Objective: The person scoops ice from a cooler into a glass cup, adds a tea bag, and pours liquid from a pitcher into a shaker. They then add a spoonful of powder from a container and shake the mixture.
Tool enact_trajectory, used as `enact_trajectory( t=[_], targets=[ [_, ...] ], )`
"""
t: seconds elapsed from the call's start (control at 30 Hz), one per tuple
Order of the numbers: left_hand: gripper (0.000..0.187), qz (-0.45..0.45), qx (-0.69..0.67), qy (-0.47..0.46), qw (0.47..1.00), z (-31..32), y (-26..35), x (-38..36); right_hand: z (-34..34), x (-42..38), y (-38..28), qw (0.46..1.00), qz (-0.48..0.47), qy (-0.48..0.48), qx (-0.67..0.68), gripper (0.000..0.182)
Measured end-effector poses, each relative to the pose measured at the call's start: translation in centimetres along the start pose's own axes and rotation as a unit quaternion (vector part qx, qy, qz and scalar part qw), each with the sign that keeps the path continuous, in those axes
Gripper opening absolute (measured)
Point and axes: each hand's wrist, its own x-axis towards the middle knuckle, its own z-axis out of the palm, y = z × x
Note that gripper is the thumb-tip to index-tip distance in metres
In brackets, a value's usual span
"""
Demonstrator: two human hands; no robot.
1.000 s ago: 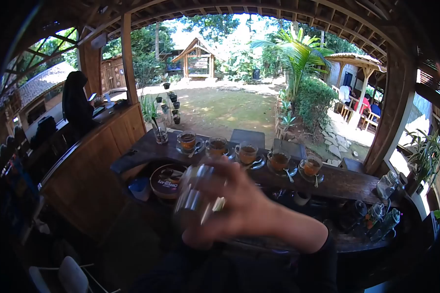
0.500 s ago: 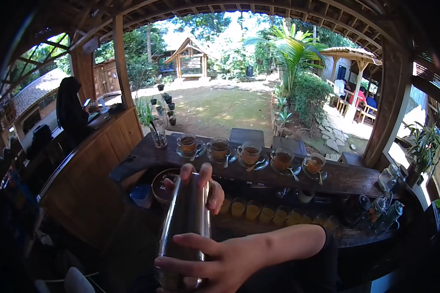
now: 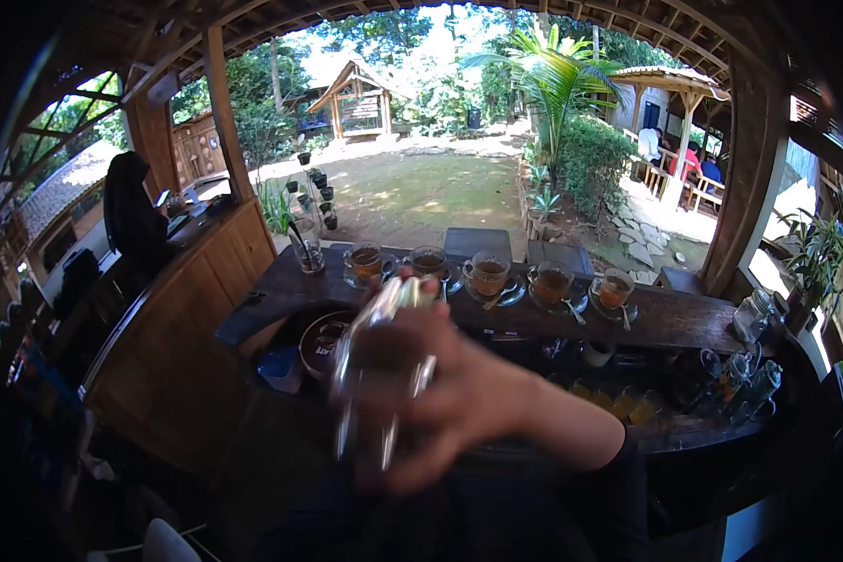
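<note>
A shiny metal shaker point(image 3: 375, 375), smeared by motion, is held upright and tilted in front of my body. My right hand point(image 3: 445, 398) wraps round its near and right side, with the bare forearm reaching in from the right. At the shaker's top end, blurred fingertips of my left hand point(image 3: 407, 281) press on it; the rest of that hand is hidden. Beyond the shaker, several glass cups of amber drink, among them one cup point(image 3: 489, 273), stand on saucers with spoons along the dark wooden counter point(image 3: 674, 342).
A glass with a straw point(image 3: 309, 255) stands at the counter's left end. Glass jars point(image 3: 751, 314) are at the right. Yellow drinks point(image 3: 625, 405) sit on the lower shelf. A round lidded container point(image 3: 320, 345) lies near a blue box point(image 3: 279, 368). A person in black point(image 3: 133, 211) stands left.
The shaker and both hands have moved up, and the shaker is now blurred and more foreshortened. My right hand is higher on it. The view has shifted slightly.
</note>
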Motion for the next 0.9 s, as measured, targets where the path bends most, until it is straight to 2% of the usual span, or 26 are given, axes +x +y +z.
enact_trajectory(
  t=[0.03, 0.07, 0.1, 0.13, 0.17, 0.2, 0.23, 0.27, 0.3, 0.37, 0.4, 0.43, 0.47, 0.5, 0.53, 0.57, 0.6, 0.63, 0.67, 0.7, 0.73, 0.77, 0.8, 0.83, 0.87, 0.9],
  targets=[
    [0.034, -0.001, -0.001, 0.004, 1.0, -1.6, -0.8, 0.3, -0.5, -1.3, 1.3, 0.98, 0.171, -0.087, -0.05, 0.061],
    [0.031, 0.061, -0.045, 0.078, 0.994, -2.9, -2.6, 1.1, 0.8, -2.7, 3.1, 0.948, 0.313, 0.056, 0.032, 0.066],
    [0.029, 0.122, -0.088, 0.15, 0.977, -3.9, -3.6, 1.5, 0.6, -2.0, 2.6, 0.834, 0.511, 0.135, 0.161, 0.07],
    [0.03, 0.168, -0.055, 0.131, 0.976, -3.5, -3.6, 2.0, 0.1, -1.8, 2.1, 0.891, 0.432, 0.086, 0.109, 0.067],
    [0.03, 0.165, -0.055, 0.119, 0.977, -2.6, -2.6, 1.6, -0.7, -1.5, 1.6, 0.938, 0.343, 0.029, 0.052, 0.064],
    [0.033, 0.101, -0.03, -0.003, 0.994, 0.7, -1.3, -0.2, -0.6, 0.1, -0.2, 0.983, 0.181, -0.03, -0.003, 0.056],
    [0.036, 0.036, -0.002, -0.12, 0.992, 2.8, -0.8, -1.4, -0.2, 1.7, -1.4, 0.998, 0.008, 0.038, 0.043, 0.046],
    [0.041, 0.066, 0.01, -0.297, 0.952, 3.4, -1.2, -0.8, -0.1, 2.8, -3.8, 0.998, -0.039, 0.029, 0.044, 0.041],
    [0.039, 0.052, 0.061, -0.337, 0.938, 3.9, -0.5, -0.8, -0.5, 2.6, -4.7, 0.995, -0.03, -0.023, 0.094, 0.047],
    [0.036, 0.036, 0.011, -0.08, 0.996, 3.7, 0.1, -1.6, -0.1, 1.3, -1.1, 0.998, -0.016, 0.043, 0.041, 0.051],
    [0.036, 0.04, 0.011, -0.075, 0.996, 2.5, -0.4, -1.5, 0.2, -0.6, 0.6, 0.983, 0.174, -0.022, 0.052, 0.064],
    [0.035, 0.078, -0.019, 0.018, 0.997, 0.6, -1.3, -0.6, 0.9, -1.7, 2.2, 0.974, 0.221, -0.013, -0.048, 0.073],
    [0.035, 0.115, -0.046, 0.109, 0.986, -1.2, -2.1, 0.5, 1.5, -1.8, 3.0, 0.871, 0.44, 0.153, 0.153, 0.066],
    [0.034, 0.148, -0.072, 0.196, 0.967, -2.0, -2.4, 1.0, 1.2, -1.3, 2.8, 0.814, 0.494, 0.227, 0.206, 0.051],
    [0.033, 0.199, -0.033, 0.071, 0.977, -1.3, -3.0, 0.5, 0.2, -0.3, 2.0, 0.896, 0.399, 0.144, 0.13, 0.047],
    [0.033, 0.196, -0.029, 0.061, 0.978, 0.5, -2.5, 0.5, -0.9, 0.8, 0.4, 0.953, 0.295, 0.054, 0.047, 0.042],
    [0.034, 0.138, 0.013, -0.097, 0.986, 2.4, -1.9, -0.7, -1.1, 2.3, -2.0, 0.974, 0.198, 0.045, 0.1, 0.044],
    [0.035, 0.078, 0.056, -0.248, 0.964, 3.2, -1.4, -1.6, -0.8, 3.3, -3.7, 0.982, 0.102, 0.038, 0.154, 0.046],
    [0.04, 0.057, 0.09, -0.414, 0.904, 2.9, -0.4, -0.6, -0.8, 3.3, -3.9, 0.981, 0.104, 0.04, 0.157, 0.046],
    [0.043, 0.059, 0.101, -0.409, 0.905, 3.0, -0.1, -0.7, -0.8, 3.2, -4.2, 0.985, 0.081, 0.034, 0.146, 0.048],
    [0.043, 0.049, 0.035, -0.283, 0.957, 2.9, -0.1, -1.1, -0.7, 3.2, -4.7, 0.989, 0.059, 0.029, 0.136, 0.05],
    [0.043, 0.039, -0.033, -0.15, 0.987, 2.6, -0.3, -1.5, -0.3, 1.9, -1.8, 0.999, -0.025, 0.026, 0.004, 0.051],
    [0.043, 0.04, -0.034, -0.145, 0.988, 0.8, -0.6, -1.6, -0.1, 0.1, -1.0, 0.96, 0.248, 0.028, 0.125, 0.062],
    [0.042, 0.044, -0.073, -0.104, 0.991, -2.4, -0.8, -1.0, 1.0, -2.5, 1.3, 0.971, 0.238, -0.004, -0.037, 0.068],
    [0.041, 0.049, -0.113, -0.064, 0.99, -5.6, -1.2, -0.1, 2.2, -3.9, 2.0, 0.877, 0.439, 0.169, 0.1, 0.072],
    [0.04, 0.053, -0.152, -0.025, 0.987, -7.1, -2.0, 0.9, 1.3, -3.0, 1.6, 0.841, 0.469, 0.218, 0.159, 0.069]
  ],
)
